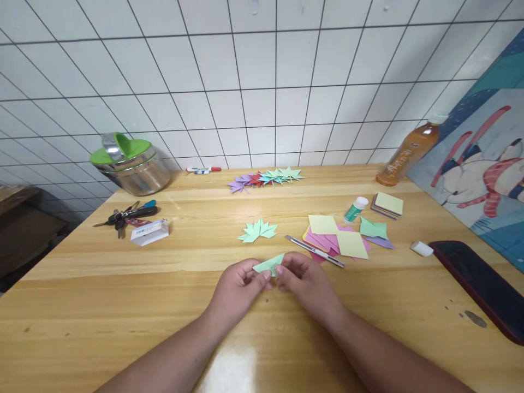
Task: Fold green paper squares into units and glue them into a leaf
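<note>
Pinching the folded mint-green paper [268, 265]: left hand [240, 279] at its left end, right hand [306, 279] at its right, thumbs against fingers. Paper located on the near side of the mint-green paper fan [258, 229]. Bare tabletop [123, 284] reaches the left edge; utility knife [315, 251] near right hand. Lidded steel pot [144, 179], far left: contents hidden. Capped bottle [410, 153], far right: amber liquid.

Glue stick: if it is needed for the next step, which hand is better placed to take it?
Likely the right hand. The glue stick is on that side, farther forward; the left hand would have to reach across. Both hold the green paper, so the right must first let go.
</note>
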The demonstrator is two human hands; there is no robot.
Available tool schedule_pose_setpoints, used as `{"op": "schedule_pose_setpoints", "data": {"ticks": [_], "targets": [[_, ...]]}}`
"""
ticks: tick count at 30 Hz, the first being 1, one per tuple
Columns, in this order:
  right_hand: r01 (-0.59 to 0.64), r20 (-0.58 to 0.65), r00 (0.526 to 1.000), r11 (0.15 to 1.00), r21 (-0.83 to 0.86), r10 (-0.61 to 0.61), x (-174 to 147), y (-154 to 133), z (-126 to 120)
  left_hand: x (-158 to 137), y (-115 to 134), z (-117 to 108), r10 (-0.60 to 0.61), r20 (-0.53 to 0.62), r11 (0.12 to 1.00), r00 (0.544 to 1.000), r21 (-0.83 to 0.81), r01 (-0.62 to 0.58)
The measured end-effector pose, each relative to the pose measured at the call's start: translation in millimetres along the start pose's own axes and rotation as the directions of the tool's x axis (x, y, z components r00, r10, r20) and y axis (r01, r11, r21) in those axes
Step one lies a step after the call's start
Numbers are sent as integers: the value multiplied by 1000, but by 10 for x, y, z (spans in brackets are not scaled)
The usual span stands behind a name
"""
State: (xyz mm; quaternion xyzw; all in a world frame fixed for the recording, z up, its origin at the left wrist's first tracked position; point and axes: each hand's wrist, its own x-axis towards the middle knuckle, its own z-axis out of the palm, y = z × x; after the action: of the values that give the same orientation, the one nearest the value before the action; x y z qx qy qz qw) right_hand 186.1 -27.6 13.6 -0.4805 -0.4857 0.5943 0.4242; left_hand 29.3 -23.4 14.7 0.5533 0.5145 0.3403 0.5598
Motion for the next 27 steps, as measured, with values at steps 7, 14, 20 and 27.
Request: {"op": "schedule_pose_setpoints", "data": {"ticks": [7, 14, 20, 27], "targets": [[15, 7, 1000, 997, -71, -15, 2, 13, 4, 6, -14, -25, -10, -1, 999, 1000, -52, 10], [76, 53, 996, 994, -77, -72, -6, -15, 2, 5, -10, -49, -16, 18, 997, 1000, -82, 17], [16, 15, 1000, 994, -104, -14, 7, -5, -6, 1, -12, -25, 7, 13, 1000, 1000, -18, -6], [-7, 18, 1000, 1000, -4, 7, 26, 85, -57, 0, 27, -17, 5, 38, 1000, 999, 18, -6]]}}
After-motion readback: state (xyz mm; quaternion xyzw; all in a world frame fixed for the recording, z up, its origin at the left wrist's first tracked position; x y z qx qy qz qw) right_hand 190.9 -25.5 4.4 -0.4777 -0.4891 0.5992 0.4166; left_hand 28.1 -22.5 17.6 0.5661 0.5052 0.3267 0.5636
